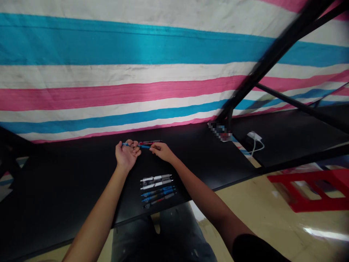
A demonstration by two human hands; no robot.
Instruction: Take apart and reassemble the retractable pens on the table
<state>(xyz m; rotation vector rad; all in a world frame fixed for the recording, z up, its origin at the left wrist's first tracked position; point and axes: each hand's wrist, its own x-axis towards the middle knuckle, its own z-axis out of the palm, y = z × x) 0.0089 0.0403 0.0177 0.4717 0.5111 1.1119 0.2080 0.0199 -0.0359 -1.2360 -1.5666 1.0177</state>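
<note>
My left hand (125,153) is closed around a blue pen (143,146) over the far part of the black table (68,182). My right hand (161,150) pinches the other end of the same pen. Just beyond my fingers lies a red and dark pen (150,142) on the table. Nearer to me, several pens (157,189) lie side by side in a row: white-grey ones at the back, blue ones in the middle, a dark one with red at the front.
A striped pink, blue and white cloth (136,72) hangs behind the table. A black metal frame post (272,54) slants at the right. A white charger with cable (255,138) lies on the second table. A red plastic stool (311,189) stands on the floor at the right.
</note>
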